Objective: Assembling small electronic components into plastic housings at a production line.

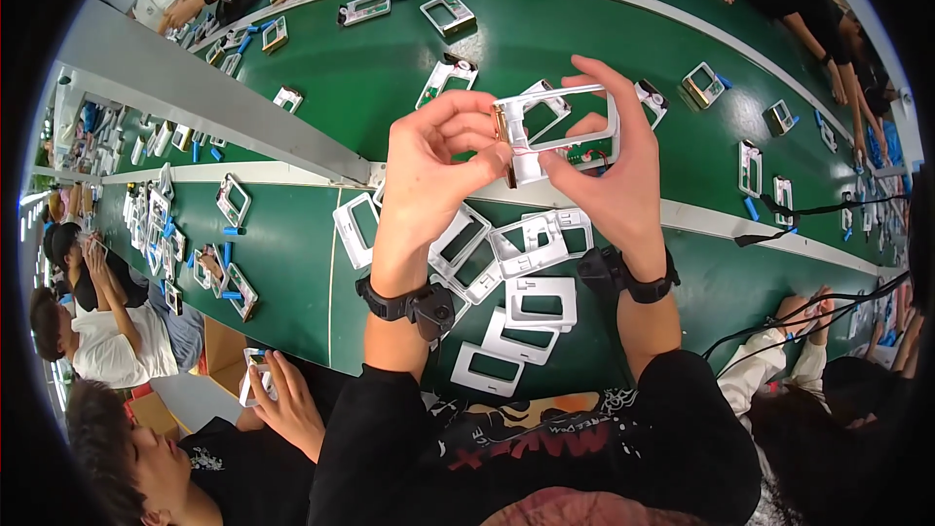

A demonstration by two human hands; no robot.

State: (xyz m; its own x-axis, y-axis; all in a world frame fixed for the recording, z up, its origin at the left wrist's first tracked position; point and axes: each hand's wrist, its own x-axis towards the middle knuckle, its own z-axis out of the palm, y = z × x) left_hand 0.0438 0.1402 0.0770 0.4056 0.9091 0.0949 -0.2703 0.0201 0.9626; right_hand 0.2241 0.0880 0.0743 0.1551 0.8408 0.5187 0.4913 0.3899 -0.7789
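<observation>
Both my hands hold up a white plastic frame [527, 169] with a large rectangular opening, above the bench. My left hand [426, 170] pinches its left end, where a gold-coloured strip [502, 134] runs along the edge. Around the right end, my right hand [628, 170] has its thumb on the near side and its fingers at the far side. A small part of a green circuit board and thin red wire shows by the right thumb. Below my hands, several loose white plastic frames [542, 301] lie overlapping on the green bench [390, 336].
Past a pale rail [721, 224] runs a green belt [623, 19] carrying scattered framed units and blue cylinders. A grey metal post [214, 88] slants across the left. Black cables [828, 312] hang at the right. Co-workers sit on both sides; the left one holds a similar unit [255, 377].
</observation>
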